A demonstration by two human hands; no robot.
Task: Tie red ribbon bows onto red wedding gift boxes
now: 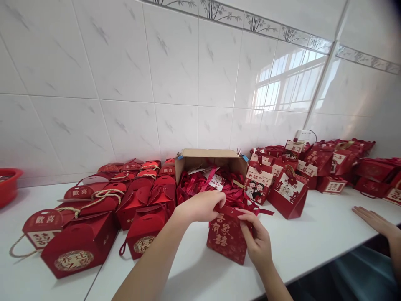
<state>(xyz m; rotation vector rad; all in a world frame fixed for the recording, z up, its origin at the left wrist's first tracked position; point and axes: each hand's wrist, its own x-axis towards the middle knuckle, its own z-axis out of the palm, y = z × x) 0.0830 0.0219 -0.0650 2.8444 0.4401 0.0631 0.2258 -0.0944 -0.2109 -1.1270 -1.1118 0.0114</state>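
A dark red gift box (226,238) with gold Chinese characters stands upright on the table in front of me, its flat top edge pierced by a small hole. My left hand (202,207) comes in from the left with curled fingers closed at the box's upper left corner. The tips of those fingers are partly hidden. At the upper right edge, my right hand (257,239) pinches the box between thumb and fingers. Just behind it, an open cardboard carton (210,154) lies full of red ribbons (196,184) and some printed tags (216,180).
Red gift boxes (82,246), some with rope handles, crowd the left of the white table (188,276). More bag-shaped boxes (290,194) stand at right. A red basin (9,186) sits far left. Another person's hand (376,220) rests on the table at right.
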